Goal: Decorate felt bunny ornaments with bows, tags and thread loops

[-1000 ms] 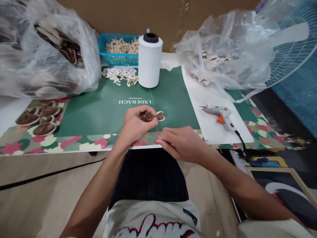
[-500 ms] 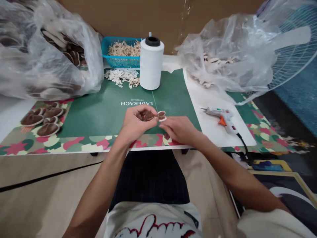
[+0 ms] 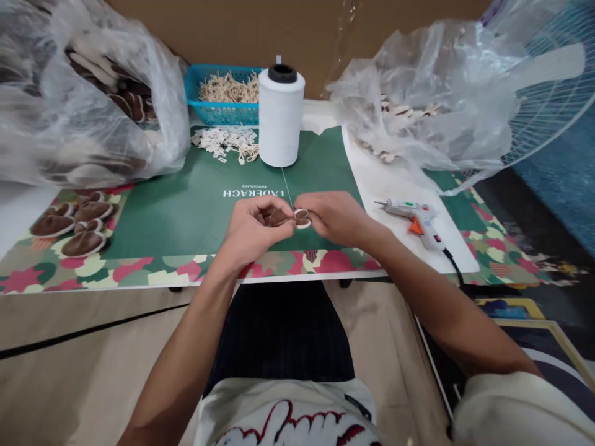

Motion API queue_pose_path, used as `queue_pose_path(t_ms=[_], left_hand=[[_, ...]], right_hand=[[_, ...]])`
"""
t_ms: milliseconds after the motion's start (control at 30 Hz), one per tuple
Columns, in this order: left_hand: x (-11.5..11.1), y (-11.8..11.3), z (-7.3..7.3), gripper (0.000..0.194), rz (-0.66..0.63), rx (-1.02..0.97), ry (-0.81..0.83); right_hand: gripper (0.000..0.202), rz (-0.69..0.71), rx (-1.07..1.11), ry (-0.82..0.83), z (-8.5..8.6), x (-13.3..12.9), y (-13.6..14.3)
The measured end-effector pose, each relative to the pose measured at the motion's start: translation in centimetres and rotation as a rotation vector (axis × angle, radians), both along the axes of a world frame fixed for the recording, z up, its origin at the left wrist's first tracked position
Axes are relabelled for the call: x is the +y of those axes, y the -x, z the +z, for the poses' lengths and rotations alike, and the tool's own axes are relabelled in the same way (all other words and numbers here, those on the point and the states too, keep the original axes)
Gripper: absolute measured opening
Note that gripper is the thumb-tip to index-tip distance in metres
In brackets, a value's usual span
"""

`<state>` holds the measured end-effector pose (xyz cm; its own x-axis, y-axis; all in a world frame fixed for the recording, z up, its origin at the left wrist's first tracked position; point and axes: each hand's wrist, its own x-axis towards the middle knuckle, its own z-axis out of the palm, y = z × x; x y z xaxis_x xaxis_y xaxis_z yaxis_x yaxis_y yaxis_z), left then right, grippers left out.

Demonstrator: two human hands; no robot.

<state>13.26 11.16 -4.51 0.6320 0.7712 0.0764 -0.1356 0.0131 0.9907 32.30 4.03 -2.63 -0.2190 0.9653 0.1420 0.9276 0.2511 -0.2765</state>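
Observation:
My left hand (image 3: 255, 226) is closed on a small brown, ear-shaped fabric piece (image 3: 281, 217) with a white edge. Its two rounded ears (image 3: 302, 218) stick out to the right of the fingertips. My right hand (image 3: 330, 215) is closed beside the ears, its fingers pinched at the thread (image 3: 286, 181). This fine white strand runs down from a large white spool (image 3: 279, 121) standing upright behind the hands. The exact grip on the thread is hard to make out. Several similar brown pieces (image 3: 83, 243) with ears lie at the left of the table.
Plastic bags (image 3: 167, 130) of brown and white pieces stand left, another bag (image 3: 432, 93) right. A blue basket (image 3: 223, 113) of cream loops is behind small white tags (image 3: 225, 142). A glue gun (image 3: 416, 220) lies right, near a fan (image 3: 553, 118).
My right hand has moved up and around to the far side of the ears, its fingers curling in more. My left hand still holds the brown piece in nearly the same place.

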Motion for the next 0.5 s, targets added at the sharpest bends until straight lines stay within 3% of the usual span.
queue_pose_path(t_ms=[100, 200, 333, 500], left_hand=[[-0.2, -0.1, -0.6, 0.013, 0.082, -0.015, -0.022], [-0.6, -0.4, -1.1, 0.012, 0.130, 0.002, -0.010], [-0.5, -0.7, -1.0, 0.011, 0.133, 0.074, -0.042], [0.3, -0.1, -0.5, 0.015, 0.042, 0.080, 0.026]], right_hand=[[0.026, -0.051, 0.120, -0.009, -2.5, -2.7, 1.4], [0.032, -0.103, 0.148, -0.063, -3.4, -5.5, 3.2], [0.027, -0.016, -0.095, -0.143, -1.3, -5.5, 4.0], [0.019, 0.029, -0.216, -0.115, 2.2, -1.4, 1.7]])
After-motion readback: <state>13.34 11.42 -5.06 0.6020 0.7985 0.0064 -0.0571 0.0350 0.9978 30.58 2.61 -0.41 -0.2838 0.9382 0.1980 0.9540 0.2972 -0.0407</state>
